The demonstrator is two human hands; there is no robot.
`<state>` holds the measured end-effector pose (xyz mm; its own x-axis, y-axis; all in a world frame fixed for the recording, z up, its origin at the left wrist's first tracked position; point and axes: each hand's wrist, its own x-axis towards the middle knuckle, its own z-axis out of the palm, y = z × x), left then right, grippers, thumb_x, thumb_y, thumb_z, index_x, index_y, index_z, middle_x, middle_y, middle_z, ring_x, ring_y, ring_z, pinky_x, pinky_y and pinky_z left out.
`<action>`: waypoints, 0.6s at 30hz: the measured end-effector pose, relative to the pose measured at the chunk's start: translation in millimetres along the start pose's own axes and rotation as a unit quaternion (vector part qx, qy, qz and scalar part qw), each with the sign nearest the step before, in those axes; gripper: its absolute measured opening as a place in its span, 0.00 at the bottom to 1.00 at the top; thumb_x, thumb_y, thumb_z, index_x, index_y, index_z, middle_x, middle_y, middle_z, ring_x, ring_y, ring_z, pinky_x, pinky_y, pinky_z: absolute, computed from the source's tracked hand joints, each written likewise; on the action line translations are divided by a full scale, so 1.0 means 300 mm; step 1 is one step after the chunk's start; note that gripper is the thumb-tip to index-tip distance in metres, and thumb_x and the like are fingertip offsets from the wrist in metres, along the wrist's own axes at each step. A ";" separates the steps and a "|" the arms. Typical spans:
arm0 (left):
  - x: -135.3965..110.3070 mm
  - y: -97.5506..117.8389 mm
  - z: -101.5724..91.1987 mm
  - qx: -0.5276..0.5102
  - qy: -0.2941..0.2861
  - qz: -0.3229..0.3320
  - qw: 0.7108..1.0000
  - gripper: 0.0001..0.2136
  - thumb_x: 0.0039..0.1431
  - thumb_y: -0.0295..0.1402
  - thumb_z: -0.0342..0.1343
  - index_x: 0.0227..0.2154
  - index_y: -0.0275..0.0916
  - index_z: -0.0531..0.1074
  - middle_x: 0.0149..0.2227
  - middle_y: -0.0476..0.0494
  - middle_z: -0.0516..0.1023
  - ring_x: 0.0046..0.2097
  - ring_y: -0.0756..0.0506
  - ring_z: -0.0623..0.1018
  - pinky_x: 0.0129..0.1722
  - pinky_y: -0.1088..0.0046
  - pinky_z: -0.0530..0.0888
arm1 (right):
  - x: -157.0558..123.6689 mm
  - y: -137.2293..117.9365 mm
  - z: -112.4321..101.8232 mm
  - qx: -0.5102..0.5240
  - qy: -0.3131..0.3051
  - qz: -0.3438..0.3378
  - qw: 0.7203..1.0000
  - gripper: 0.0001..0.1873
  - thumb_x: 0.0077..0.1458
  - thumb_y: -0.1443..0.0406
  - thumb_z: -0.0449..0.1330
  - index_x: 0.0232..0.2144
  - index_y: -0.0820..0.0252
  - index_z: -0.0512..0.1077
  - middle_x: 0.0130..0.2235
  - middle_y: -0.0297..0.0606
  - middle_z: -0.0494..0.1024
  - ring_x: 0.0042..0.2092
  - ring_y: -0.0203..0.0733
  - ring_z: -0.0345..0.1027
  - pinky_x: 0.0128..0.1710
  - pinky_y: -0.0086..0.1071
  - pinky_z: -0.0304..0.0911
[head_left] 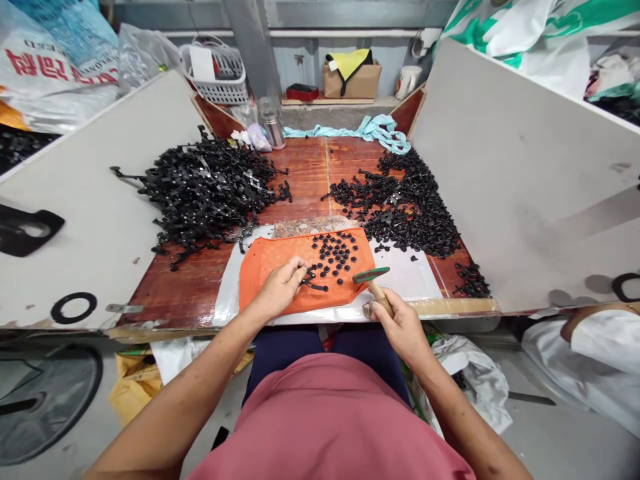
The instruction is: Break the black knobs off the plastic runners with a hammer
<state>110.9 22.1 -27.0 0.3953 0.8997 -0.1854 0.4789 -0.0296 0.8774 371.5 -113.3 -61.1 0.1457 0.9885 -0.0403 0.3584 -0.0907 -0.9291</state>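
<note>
My left hand (281, 288) rests on an orange mat (260, 267) and pinches a small black part (311, 277) against it. My right hand (400, 327) is wrapped round the wooden handle of a small hammer (373, 279), whose green head hovers just right of that part. Several small black round pieces (337, 252) lie scattered on the mat's far half.
A tangled heap of black strips (205, 190) sits at the left of the wooden table (305, 173), and a pile of small black pieces (405, 207) at the right. Grey boards (525, 173) wall both sides. Another person's sleeve (585, 353) shows at the right.
</note>
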 end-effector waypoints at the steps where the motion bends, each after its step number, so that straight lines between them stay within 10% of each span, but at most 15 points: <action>1: 0.003 0.001 0.006 0.007 0.004 0.005 1.000 0.14 0.65 0.43 0.47 0.42 0.39 0.69 0.20 0.57 0.62 0.24 0.50 0.63 0.27 0.75 0.59 | -0.003 0.011 0.002 -0.012 0.001 0.000 1.000 0.12 0.66 0.59 0.55 0.47 0.57 0.73 0.29 0.31 0.71 0.33 0.42 0.66 0.37 0.32 0.61; 18: 0.048 -0.014 0.060 0.043 -0.025 0.001 0.999 0.07 0.63 0.36 0.47 0.36 0.41 0.67 0.20 0.57 0.64 0.24 0.50 0.65 0.29 0.74 0.62 | 0.003 0.048 0.013 0.008 0.012 0.006 1.000 0.12 0.66 0.58 0.56 0.46 0.57 0.73 0.29 0.31 0.73 0.31 0.41 0.66 0.35 0.31 0.61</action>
<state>128.6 27.4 -41.2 0.4340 0.8765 -0.2082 0.5430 -0.0701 0.8368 373.3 -113.4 -75.9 0.1726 0.9841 -0.0421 0.3424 -0.1000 -0.9342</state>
